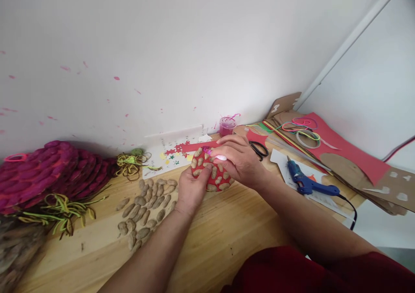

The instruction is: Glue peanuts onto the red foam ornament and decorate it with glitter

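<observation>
My left hand (pixel 192 190) grips a red round disc (pixel 211 187) by its near left edge, thumb on top. Peanuts in their shells are stuck over the disc's face, with red showing between them. Above the disc, my right hand (pixel 241 159) is closed on a small paintbrush (pixel 221 157) with a white handle. Its magenta end is at the disc's far edge, on or just over a peanut there; I cannot tell which. A clear cup of pink paint (pixel 227 126) stands behind my hands, against the wall.
Loose peanuts (pixel 145 206) lie left of my hands. Magenta peanut-covered discs (pixel 65 172) with green tassels (pixel 63 213) are stacked further left. Small paper stars (pixel 175 157) lie on a white sheet behind. Scissors (pixel 259 150), a blue glue gun (pixel 311 185) and cardboard (pixel 343 176) sit right.
</observation>
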`<state>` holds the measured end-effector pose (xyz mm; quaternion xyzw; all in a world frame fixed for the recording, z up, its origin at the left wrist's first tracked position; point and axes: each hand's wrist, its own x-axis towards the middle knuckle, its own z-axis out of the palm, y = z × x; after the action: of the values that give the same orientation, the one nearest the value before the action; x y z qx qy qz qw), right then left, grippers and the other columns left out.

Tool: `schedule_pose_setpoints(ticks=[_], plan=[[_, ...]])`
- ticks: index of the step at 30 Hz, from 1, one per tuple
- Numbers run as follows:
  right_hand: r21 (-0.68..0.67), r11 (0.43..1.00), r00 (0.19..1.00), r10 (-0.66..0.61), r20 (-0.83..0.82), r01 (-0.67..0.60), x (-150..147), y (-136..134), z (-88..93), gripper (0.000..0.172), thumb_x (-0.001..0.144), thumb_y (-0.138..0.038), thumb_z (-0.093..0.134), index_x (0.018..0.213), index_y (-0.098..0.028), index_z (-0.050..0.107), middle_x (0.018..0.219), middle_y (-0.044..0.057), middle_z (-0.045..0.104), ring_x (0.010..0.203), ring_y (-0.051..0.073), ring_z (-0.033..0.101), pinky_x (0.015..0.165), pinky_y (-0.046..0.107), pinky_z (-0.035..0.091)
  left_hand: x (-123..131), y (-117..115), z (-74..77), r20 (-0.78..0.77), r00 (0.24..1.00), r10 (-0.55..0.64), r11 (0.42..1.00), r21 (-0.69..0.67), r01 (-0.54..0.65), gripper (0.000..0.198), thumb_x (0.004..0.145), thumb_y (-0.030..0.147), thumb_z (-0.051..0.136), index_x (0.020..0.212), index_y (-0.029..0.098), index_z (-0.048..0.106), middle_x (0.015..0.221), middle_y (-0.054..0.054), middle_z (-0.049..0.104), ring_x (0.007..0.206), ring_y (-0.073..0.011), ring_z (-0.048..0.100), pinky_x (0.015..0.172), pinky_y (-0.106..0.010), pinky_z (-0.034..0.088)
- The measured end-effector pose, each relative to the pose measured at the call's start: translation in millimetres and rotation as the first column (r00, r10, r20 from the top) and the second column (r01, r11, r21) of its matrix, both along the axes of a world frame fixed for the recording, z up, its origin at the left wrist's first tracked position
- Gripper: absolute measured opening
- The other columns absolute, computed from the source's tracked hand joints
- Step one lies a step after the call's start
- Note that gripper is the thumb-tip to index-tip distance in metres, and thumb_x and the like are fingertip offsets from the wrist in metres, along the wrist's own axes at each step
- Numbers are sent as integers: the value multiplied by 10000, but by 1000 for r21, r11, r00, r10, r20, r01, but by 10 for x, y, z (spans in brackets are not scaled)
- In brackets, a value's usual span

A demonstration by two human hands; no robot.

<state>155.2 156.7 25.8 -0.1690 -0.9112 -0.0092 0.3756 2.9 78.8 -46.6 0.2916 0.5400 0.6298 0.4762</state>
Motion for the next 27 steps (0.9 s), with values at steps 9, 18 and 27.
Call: schedule_pose_setpoints(ticks=[9,18,27], plan=[[1,1000,1000,14,-6,-14,18,-6,7,159,996,-247,553,1042,-230,705,958,65,760,1099,256,632,950,420,431,-12,-7,-4,-47,999,-24,999,-41,22,377,712,479,801,931,173,772,815,-52,777,758,-241,722,725,-331,574],[-29,999,1000,29,-4,-29,33,17,-18,166,979,-234,579,1085,-244,707,982,59,758,1118,257,627,969,426,440,-9,-32,70,-112,992,-49,997,-70,42,351,723,461,780,910,164,779,822,-61,784,776,-246,727,739,-329,571],[-65,996,998,54,-25,-56,35,24,6,153,966,-193,592,1049,-243,711,948,46,760,1075,257,637,960,433,464,-4,-38,88,-131,990,-42,997,-70,33,376,722,486,775,919,165,770,864,-76,791,781,-240,720,729,-320,561]])
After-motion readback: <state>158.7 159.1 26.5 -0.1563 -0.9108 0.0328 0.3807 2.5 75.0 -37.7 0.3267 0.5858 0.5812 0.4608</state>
